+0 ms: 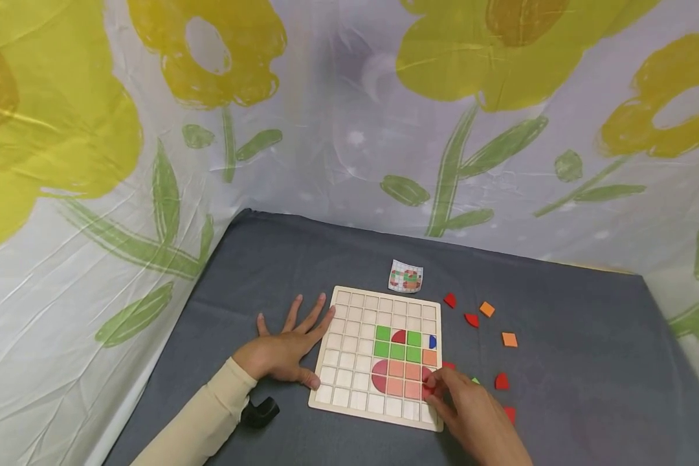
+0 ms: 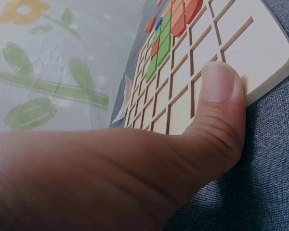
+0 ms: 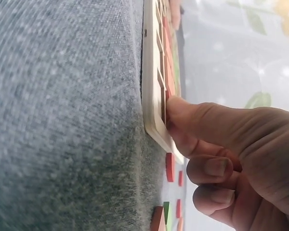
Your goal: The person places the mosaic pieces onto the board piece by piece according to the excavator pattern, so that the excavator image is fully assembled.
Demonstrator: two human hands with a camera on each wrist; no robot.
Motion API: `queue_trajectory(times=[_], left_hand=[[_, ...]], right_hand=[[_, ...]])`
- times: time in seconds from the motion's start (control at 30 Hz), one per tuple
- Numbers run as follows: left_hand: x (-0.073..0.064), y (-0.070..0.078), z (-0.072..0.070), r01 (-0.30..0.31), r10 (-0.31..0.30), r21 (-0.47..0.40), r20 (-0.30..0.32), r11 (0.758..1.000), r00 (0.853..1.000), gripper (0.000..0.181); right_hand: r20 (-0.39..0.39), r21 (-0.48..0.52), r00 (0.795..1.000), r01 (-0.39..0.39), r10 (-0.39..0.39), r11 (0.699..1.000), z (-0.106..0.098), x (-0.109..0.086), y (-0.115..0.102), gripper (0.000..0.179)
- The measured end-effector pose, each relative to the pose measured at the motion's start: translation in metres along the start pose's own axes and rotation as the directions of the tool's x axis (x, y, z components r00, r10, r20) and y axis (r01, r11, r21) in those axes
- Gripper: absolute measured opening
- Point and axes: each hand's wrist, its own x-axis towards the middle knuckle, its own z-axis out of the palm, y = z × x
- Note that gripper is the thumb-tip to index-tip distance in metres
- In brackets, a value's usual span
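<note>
Wood, pale and smooth, makes up the gridded board (image 1: 358, 400), its corners rounded, lying on grey woven cloth (image 1: 303, 430). With fingers splayed wide, the left hand (image 1: 288, 353) rests on its left edge, thumb near the lower corner. Over by the right edge, the right hand (image 1: 472, 404) pinches a red piece (image 1: 427, 392) beside flat salmon squares (image 1: 395, 387). Just off that rim, loose red wedges (image 1: 502, 381) and orange tiles (image 1: 509, 340) lie apart; cloth stretches well beyond them.
</note>
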Motion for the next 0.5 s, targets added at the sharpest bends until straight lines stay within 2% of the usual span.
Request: queue_trajectory(times=[0.13,0.33,0.5], left_hand=[[0.001,0.001,-0.001,-0.001,0.001,0.001,-0.001,1.000,1.000,0.133],[0.000,0.003,-0.002,0.003,-0.003,0.003,0.001,1.000,1.000,0.133],[-0.001,0.003,-0.003,0.005,-0.005,0.004,0.000,1.000,1.000,0.133]], right_hand=[[-0.006,0.022,1.000,0.015,-0.015,1.000,-0.002,0.001,0.002,0.025],[-0.038,0.057,0.996,0.082,-0.080,0.995,-0.004,0.001,0.010,0.022],[-0.053,0.017,0.998,0.041,-0.040,0.999,-0.010,0.001,0.016,0.018]])
